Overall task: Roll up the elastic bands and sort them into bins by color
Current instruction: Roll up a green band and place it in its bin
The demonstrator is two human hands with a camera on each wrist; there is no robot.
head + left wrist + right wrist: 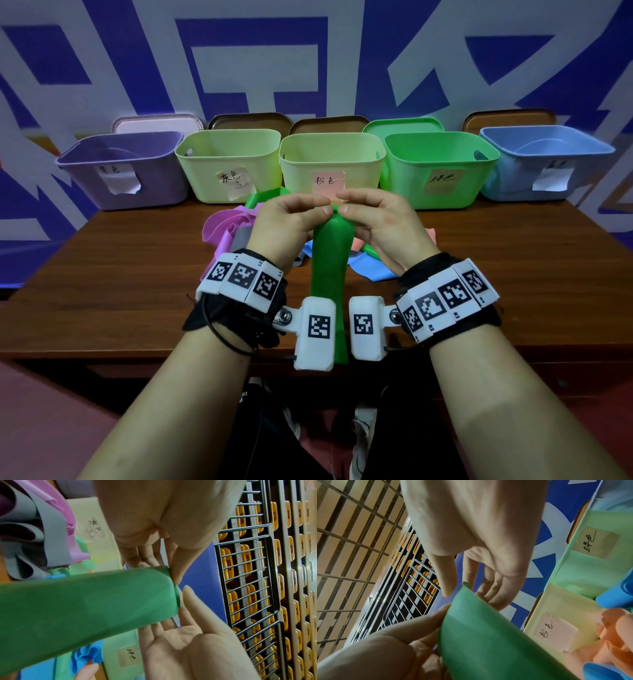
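A blue-and-white patterned wall (239, 61) rose behind a dark wooden table (102, 274), and five bins stood in a row along the table's far edge. From the left these were a purple bin (85, 164), a pale yellow-green bin (212, 161) with a handwritten label, a second pale yellow-green bin (359, 150) bearing a pink label, a bright green bin (479, 164) and a light blue bin (513, 161). Lids leaned against the wall behind them.

In front of the bins lay a loose heap of elastic bands: a pink band (222, 226) and a grey band (239, 240) to the left, a blue band (370, 270) to the right.

Both hands were raised above the heap, side by side. The left hand (284, 222) pinched the top edge of a green band (329, 260) between thumb and fingertips, the other fingers loosely curled. The right hand (380, 222) pinched the same edge just beside it in the same way. A narrow fold showed along that edge in the left wrist view. The green band hung down from the pinch, between the two wrists and past the near table edge.
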